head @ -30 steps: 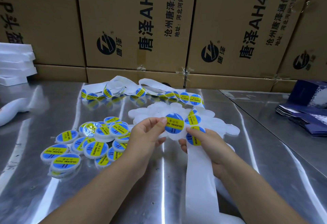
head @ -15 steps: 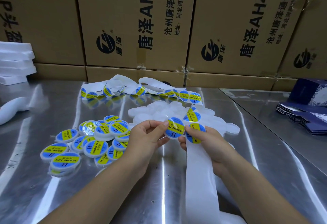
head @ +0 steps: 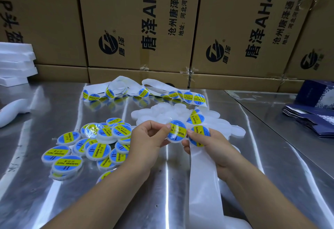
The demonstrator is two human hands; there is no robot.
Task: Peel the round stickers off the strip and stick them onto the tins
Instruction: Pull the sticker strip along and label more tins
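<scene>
Tin (head: 178, 134) edge behind left fingers (head: 166, 127)

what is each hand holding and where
Left hand pinches the tin by its rim; right hand grips the strip at a sticker.

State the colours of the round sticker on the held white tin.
Round sticker: blue with a yellow band; head view.

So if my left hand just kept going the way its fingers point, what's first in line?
The labelled tin that your left hand is pinching; right behind it, probably the right hand holding the sticker strip, though depth there is unclear.
</scene>
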